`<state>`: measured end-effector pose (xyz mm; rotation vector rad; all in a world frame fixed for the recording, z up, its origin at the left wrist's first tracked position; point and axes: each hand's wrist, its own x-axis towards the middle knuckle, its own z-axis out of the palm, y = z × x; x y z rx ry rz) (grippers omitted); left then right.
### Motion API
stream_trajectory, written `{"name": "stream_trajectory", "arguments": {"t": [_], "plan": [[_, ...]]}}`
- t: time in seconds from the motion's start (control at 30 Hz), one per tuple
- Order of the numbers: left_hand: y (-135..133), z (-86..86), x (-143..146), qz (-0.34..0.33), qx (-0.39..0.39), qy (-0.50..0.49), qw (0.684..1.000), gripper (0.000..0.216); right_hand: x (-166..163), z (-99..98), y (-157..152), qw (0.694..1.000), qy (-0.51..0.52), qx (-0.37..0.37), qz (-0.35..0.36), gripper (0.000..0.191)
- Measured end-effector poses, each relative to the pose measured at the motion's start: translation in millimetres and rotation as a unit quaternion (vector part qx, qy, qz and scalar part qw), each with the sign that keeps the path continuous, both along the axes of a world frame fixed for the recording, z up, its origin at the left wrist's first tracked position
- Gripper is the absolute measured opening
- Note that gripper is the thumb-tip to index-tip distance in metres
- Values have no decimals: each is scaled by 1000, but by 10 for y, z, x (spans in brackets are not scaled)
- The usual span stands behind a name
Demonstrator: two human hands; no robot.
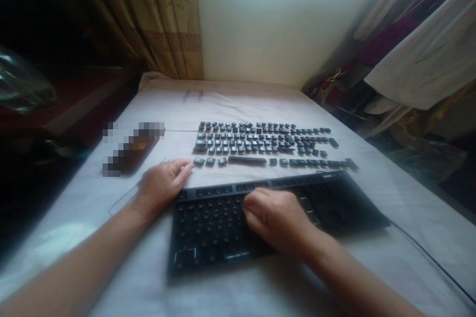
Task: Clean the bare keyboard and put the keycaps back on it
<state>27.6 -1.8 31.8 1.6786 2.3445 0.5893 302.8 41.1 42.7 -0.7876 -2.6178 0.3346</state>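
A black computer keyboard (208,237) with most of its keycaps off lies slanted on the white cloth. My right hand (277,213) is closed over the middle of its key area, fingers curled down in a pinch. What the fingertips hold, if anything, is hidden. My left hand (163,185) rests by the keyboard's upper left corner, thumb and forefinger stretched out with a small gap between them. Its fingertips are beside a loose keycap (199,161) in the nearest row. Beyond the keyboard, loose black keycaps (238,143) lie in several rows, with the long spacebar (247,159) in the nearest one.
A brown, partly blurred-out object (137,151) lies left of the keycaps. The keyboard's cable (427,252) runs off to the lower right. A thin wire (124,198) lies near my left wrist. Curtains (163,20) hang behind; cloths (424,54) hang at the right.
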Motion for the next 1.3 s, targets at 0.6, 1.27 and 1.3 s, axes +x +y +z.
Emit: {"name": "stream_trajectory", "arguments": {"t": [0.6,1.27,1.3], "plan": [[-6,29,23,-1,-5,8,1000,48,-100,-39,-74,999,25,25,9,14],[-4,-19,4,-15,16,8,1000,48,-122,-50,-80,999,11,43,13,16],[-4,-19,6,-14,15,8,1000,48,-121,-47,-77,999,12,40,19,15]]}}
